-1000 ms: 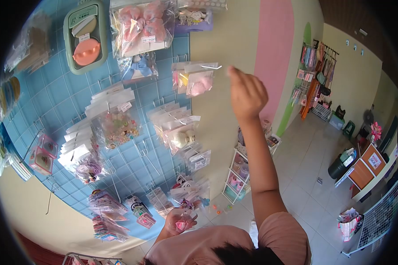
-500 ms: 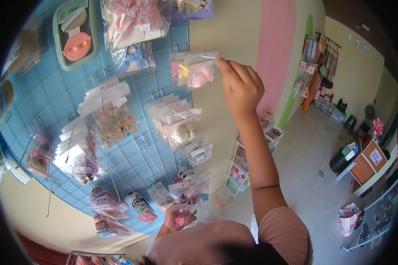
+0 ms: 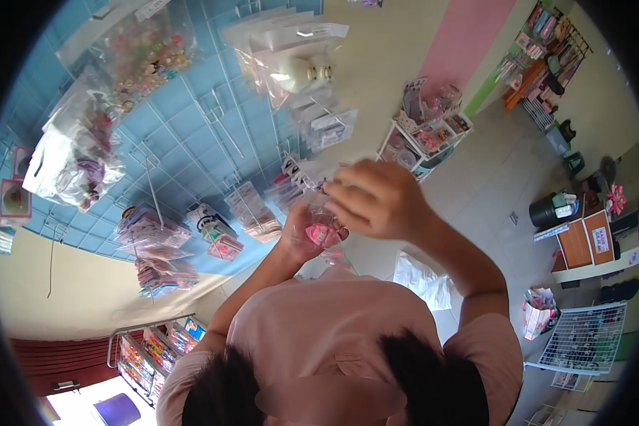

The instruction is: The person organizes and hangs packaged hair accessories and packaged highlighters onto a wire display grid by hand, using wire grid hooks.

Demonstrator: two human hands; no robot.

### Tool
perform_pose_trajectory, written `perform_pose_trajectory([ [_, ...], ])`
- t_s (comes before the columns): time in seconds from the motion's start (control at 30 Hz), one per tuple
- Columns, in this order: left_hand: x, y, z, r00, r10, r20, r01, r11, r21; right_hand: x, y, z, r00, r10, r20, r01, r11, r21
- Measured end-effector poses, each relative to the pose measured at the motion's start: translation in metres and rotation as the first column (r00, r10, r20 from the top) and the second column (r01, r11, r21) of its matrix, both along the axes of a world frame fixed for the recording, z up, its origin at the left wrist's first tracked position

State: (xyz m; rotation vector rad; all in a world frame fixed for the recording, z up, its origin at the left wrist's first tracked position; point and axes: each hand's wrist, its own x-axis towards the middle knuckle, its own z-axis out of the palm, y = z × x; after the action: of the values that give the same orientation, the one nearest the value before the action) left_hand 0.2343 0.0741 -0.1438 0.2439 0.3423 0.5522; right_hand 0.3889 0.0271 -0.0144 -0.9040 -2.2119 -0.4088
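Observation:
In front of my chest, my left hand [image 3: 307, 231] holds a small clear plastic packet [image 3: 322, 231] with a pink item inside. My right hand [image 3: 376, 200] is just above and to the right of it, its fingers bent toward the packet's top edge and blurred by motion; whether they grip anything cannot be made out. Behind both hands, packets on hooks [image 3: 291, 186] hang from the blue grid panel [image 3: 184, 135].
More hanging packets [image 3: 252, 213] line the panel at the left. A white rack [image 3: 433, 135] stands beyond my right hand. A white plastic bag [image 3: 422, 284] lies on the tiled floor [image 3: 476, 213]. At the right are a counter [image 3: 582, 241] and a wire rack [image 3: 582, 337].
My right hand has left the hook with the pink and yellow packets and come down beside my left hand. The view has tilted downward, showing more of my body.

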Motion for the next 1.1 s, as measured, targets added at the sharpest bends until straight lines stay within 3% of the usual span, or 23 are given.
perform_pose_trajectory([
  [0.17, 0.015, -0.002, -0.004, 0.994, -0.016, 0.107, 0.023, 0.998, -0.063, 0.012, -0.028, -0.044, 0.964, -0.222, -0.143, 0.172, 0.939, -0.299],
  [0.2, 0.018, -0.004, -0.002, 0.991, -0.01, 0.133, 0.016, 0.999, -0.05, 0.015, -0.028, -0.05, 0.945, -0.256, -0.205, 0.196, 0.942, -0.273],
  [0.3, 0.019, -0.012, 0.005, 0.999, 0.033, 0.027, -0.033, 0.999, 0.007, 0.019, -0.033, -0.056, 0.798, -0.445, -0.406, 0.185, 0.822, -0.538],
  [0.4, 0.019, -0.013, -0.003, 0.999, 0.013, 0.044, -0.017, 0.997, 0.073, 0.017, -0.031, -0.066, 0.812, -0.42, -0.406, 0.21, 0.858, -0.468],
  [0.5, 0.011, -0.007, -0.018, 0.996, -0.078, -0.052, 0.082, 0.993, 0.08, 0.022, -0.014, -0.062, 0.791, -0.463, -0.399, 0.343, 0.877, -0.338],
  [0.53, 0.009, -0.008, -0.019, 0.993, -0.081, -0.084, 0.091, 0.988, 0.126, 0.028, -0.009, -0.062, 0.798, -0.504, -0.33, 0.368, 0.841, -0.396],
  [0.63, 0.003, -0.01, -0.015, 0.984, -0.065, -0.168, 0.104, 0.966, 0.236, 0.039, 0.003, -0.075, 0.841, -0.462, -0.282, 0.234, 0.78, -0.58],
  [0.77, -0.008, -0.017, -0.015, 0.974, -0.049, -0.223, 0.107, 0.961, 0.257, 0.041, 0.013, -0.076, 0.747, -0.442, -0.496, -0.084, 0.678, -0.73],
  [0.83, -0.019, -0.016, -0.016, 0.958, -0.094, -0.271, 0.164, 0.955, 0.247, 0.039, 0.017, -0.079, 0.706, -0.319, -0.633, -0.202, 0.766, -0.611],
  [0.9, -0.015, -0.021, -0.016, 0.978, 0.019, -0.209, 0.015, 0.987, 0.16, 0.037, 0.018, -0.058, 0.659, -0.269, -0.702, -0.27, 0.787, -0.555],
  [0.93, -0.016, -0.016, -0.009, 0.993, -0.105, -0.047, 0.115, 0.926, 0.36, 0.039, 0.022, -0.048, 0.525, -0.247, -0.815, -0.343, 0.814, -0.468],
  [1.0, -0.016, -0.018, -0.001, 0.994, -0.084, -0.066, 0.103, 0.909, 0.404, 0.045, 0.029, -0.029, 0.208, -0.192, -0.959, -0.454, 0.85, -0.268],
  [1.1, -0.02, -0.019, 0.003, 0.992, -0.095, -0.079, 0.118, 0.915, 0.385, 0.063, 0.048, 0.038, 0.265, -0.064, -0.962, -0.333, 0.93, -0.153],
])
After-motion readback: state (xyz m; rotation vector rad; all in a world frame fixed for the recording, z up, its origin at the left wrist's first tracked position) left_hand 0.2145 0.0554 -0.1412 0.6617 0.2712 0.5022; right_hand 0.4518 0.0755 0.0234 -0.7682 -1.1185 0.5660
